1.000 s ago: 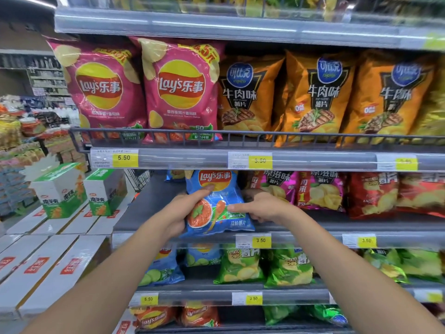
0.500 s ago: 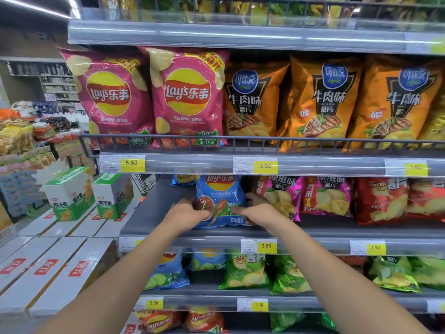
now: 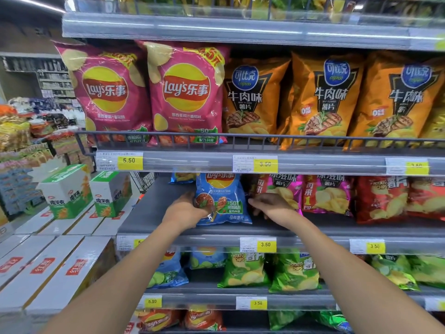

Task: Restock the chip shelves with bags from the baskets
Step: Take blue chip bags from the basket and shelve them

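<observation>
Over the last second the blue chip bag (image 3: 222, 201) has gone from tilted out over the shelf's front edge to standing nearly upright, further back on the middle shelf (image 3: 149, 213). It now sits under the price rail of the shelf above. The left hand (image 3: 185, 210) keeps its grip closed around the bag's lower left side, thumb across the front. The right hand (image 3: 272, 204) has slid off the front to the bag's right edge, fingertips at the seam. Whether its grip pinches the bag or only steadies it cannot be told.

This bag looks all but placed, with only the release left. A second blue bag (image 3: 183, 177) stands behind it. The magenta bags (image 3: 284, 191) crowd the right side just beside the right hand, so straightening there could nudge them. The shelf to the left lies bare. No basket is in view.
</observation>
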